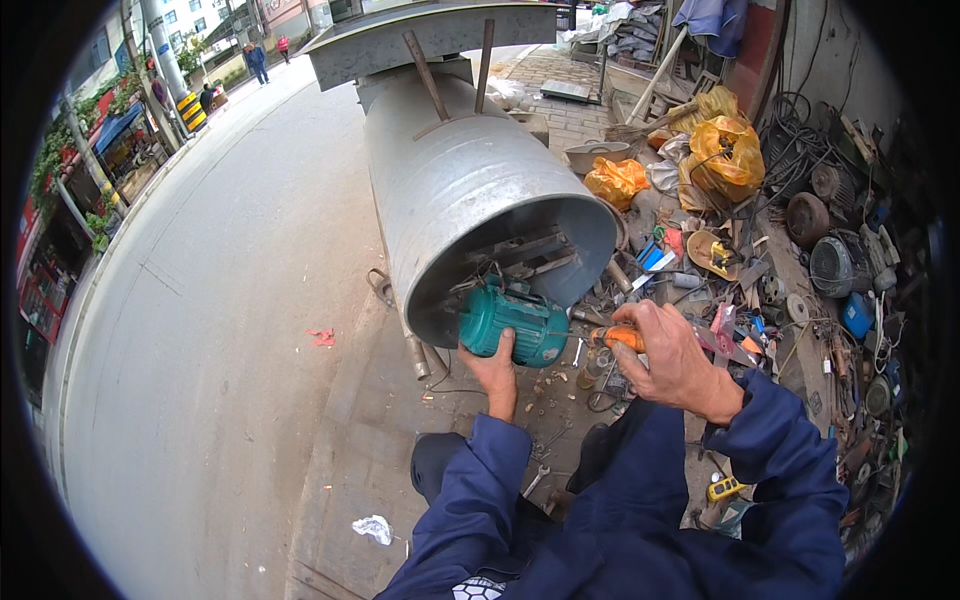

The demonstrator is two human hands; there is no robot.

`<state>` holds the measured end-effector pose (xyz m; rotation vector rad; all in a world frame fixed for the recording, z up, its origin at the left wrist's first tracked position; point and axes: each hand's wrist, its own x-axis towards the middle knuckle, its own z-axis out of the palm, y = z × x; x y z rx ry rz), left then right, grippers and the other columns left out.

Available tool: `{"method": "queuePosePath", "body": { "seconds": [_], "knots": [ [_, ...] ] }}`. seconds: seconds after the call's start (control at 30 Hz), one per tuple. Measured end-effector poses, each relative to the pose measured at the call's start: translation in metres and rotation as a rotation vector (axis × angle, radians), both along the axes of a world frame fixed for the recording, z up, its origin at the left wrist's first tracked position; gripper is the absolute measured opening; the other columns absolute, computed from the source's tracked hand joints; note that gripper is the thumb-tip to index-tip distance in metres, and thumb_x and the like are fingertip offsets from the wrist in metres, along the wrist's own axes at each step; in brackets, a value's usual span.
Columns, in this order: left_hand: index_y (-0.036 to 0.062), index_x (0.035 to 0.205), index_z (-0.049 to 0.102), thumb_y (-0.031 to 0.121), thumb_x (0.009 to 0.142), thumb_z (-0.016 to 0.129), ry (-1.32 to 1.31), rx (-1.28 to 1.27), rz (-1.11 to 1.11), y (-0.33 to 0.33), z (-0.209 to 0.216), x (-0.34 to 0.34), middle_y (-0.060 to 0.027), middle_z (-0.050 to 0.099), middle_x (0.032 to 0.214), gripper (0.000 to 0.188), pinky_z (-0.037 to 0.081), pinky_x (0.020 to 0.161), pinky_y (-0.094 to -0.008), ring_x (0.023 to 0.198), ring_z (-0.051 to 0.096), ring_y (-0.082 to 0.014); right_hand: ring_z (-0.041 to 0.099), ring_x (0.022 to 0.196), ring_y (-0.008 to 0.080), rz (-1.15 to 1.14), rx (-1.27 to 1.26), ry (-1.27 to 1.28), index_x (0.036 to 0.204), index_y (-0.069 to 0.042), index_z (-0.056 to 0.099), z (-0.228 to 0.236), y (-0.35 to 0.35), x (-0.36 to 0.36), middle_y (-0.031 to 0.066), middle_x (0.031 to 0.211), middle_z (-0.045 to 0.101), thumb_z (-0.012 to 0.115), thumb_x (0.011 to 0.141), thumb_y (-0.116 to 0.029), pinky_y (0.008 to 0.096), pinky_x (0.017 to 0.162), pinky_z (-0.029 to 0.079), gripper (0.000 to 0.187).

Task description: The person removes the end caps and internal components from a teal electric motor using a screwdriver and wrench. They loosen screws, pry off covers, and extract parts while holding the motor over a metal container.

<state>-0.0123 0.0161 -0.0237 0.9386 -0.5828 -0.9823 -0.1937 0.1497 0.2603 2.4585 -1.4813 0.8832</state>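
A green electric motor (512,322) sits at the open mouth of a large metal cylinder (470,160) lying on its side. My left hand (492,374) is closed on the motor's near side, thumb up on the casing, the other fingers partly hidden. In my right hand (670,358) is a screwdriver (622,337) with an orange handle. Its thin shaft points left toward the motor's right end; whether the tip touches is too small to tell. Metal bars (535,250) show inside the cylinder behind the motor.
Tools and scrap crowd the ground at right, with old motors (838,262) along the wall. Orange bags (722,160) lie farther back. A wrench (537,480) and a yellow handheld device (724,488) are near my legs. A road (200,350) runs along the left, people far off.
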Motion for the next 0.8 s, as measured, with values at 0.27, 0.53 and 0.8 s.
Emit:
{"method": "queuePosePath", "body": {
  "seconds": [0.27,0.53,0.8],
  "knots": [
    [-0.0032,0.154,0.034,0.018,0.085,0.093,-0.042,-0.004,0.01,0.0,-0.005,0.0,-0.0142,0.053,0.143,0.093,0.045,0.113,-0.0393,0.126,0.056,-0.0238,0.067,0.071,0.0367,-0.123,0.121,-0.023,0.111,-0.003,0.063,0.004,0.008,-0.008,0.0139,0.091,0.07,0.079,0.093,-0.023,0.0458,0.07,0.05,0.032],
    [-0.0057,0.155,0.031,0.017,0.085,0.093,-0.042,-0.011,0.032,-0.002,-0.012,-0.002,-0.0161,0.054,0.141,0.096,0.046,0.112,-0.0383,0.126,0.057,-0.0239,0.066,0.079,0.0359,-0.135,0.136,-0.071,0.114,-0.002,0.063,0.003,0.007,-0.009,0.0139,0.096,0.066,0.08,0.089,-0.02,0.0462,0.072,0.05,0.035],
    [-0.005,0.156,0.031,0.019,0.085,0.094,-0.134,0.039,0.057,-0.006,-0.025,-0.002,-0.0159,0.054,0.142,0.098,0.045,0.113,-0.0384,0.128,0.056,-0.0241,0.071,0.085,0.0397,-0.167,0.213,-0.049,0.116,-0.002,0.062,0.006,0.002,-0.007,0.017,0.096,0.069,0.08,0.09,-0.023,0.0479,0.074,0.057,0.038]
  ]
}}
